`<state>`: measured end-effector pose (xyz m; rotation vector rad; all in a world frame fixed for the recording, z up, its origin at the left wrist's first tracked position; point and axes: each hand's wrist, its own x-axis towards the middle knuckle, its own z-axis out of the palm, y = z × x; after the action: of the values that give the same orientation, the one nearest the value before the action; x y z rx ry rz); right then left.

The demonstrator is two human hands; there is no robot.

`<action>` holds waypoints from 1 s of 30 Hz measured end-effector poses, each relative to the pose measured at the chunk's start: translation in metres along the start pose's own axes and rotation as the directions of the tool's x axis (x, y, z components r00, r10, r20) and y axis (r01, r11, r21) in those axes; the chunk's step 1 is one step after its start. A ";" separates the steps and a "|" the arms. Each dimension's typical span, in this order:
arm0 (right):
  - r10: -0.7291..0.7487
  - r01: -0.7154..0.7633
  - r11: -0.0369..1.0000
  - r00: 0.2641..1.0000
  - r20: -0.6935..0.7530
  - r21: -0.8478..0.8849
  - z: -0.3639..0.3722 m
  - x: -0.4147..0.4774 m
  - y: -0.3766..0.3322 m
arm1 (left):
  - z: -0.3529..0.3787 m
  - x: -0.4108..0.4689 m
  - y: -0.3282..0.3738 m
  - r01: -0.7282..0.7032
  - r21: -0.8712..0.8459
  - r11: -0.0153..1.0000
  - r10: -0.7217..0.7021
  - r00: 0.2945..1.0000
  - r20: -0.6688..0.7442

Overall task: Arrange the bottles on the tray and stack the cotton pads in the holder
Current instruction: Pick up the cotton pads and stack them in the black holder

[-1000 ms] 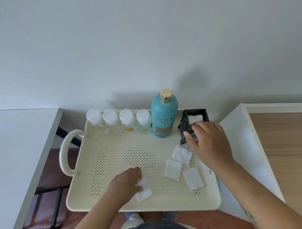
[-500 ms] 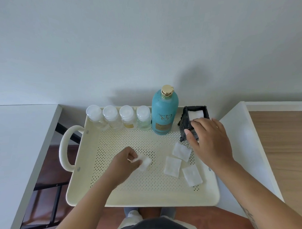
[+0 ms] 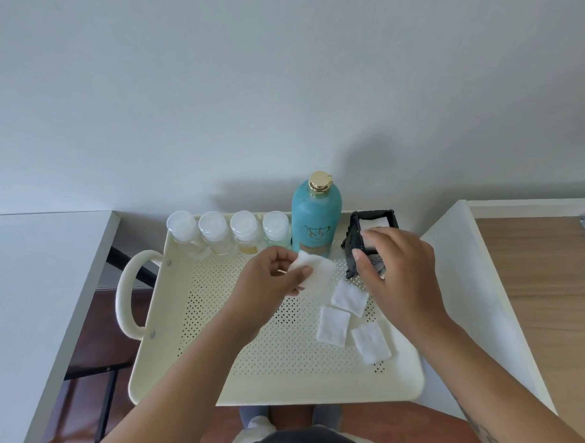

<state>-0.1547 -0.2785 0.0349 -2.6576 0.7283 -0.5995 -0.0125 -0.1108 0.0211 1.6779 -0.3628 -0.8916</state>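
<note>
Resting between two white counters [image 3: 34, 278], the cream perforated metal tray with a loop handle [image 3: 154, 349] carries everything for the task. At its far edge stands the tall turquoise bottle with a gold cap [image 3: 316, 219], and to the left of it four small clear bottles with white caps [image 3: 229, 232] stand in a row, side by side. To the right of the tall bottle is the black square holder [image 3: 355, 248], upright, with white pads visible inside at the top. The right hand [image 3: 399, 271] grips this holder, thumb on its front side and fingers over its top. The left hand [image 3: 272, 280] is raised above the tray and pinches one white square cotton pad [image 3: 317, 275] between thumb and fingers. Three more white square cotton pads [image 3: 350, 319] lie flat on the tray floor, in front of the holder.
</note>
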 end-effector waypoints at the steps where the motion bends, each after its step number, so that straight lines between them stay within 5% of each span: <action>1: 0.031 -0.030 0.996 0.999 -0.009 0.087 -0.003 -0.001 -0.005 | 0.003 0.001 0.004 -0.031 0.022 0.999 0.031 0.999 0.015; 4: 0.127 -0.191 0.898 0.975 0.183 0.396 -0.012 -0.001 -0.016 | 0.011 0.001 0.015 -0.117 0.084 0.989 0.110 0.990 0.092; 8: 0.130 -0.350 0.772 0.904 0.407 0.531 -0.017 0.000 -0.013 | 0.020 0.004 0.024 -0.165 0.102 0.981 0.148 0.976 0.160; 14: 0.302 -0.374 0.724 0.927 0.222 0.580 -0.023 0.010 0.004 | 0.024 0.006 0.014 -0.106 0.163 0.981 0.097 0.993 0.060; 21: 0.570 -0.540 0.666 0.814 0.117 0.514 -0.008 0.031 0.028 | 0.034 -0.005 -0.040 -0.014 0.470 0.883 -0.010 0.999 0.049; 30: 0.502 -0.500 0.844 0.864 0.041 0.196 0.000 0.037 0.024 | 0.052 -0.004 -0.084 -0.107 0.613 0.783 0.059 0.993 0.098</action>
<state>-0.1354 -0.3185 0.0366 -2.1481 1.2401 -0.5062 -0.0695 -0.1185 -0.0588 2.2106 -0.8480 -0.8145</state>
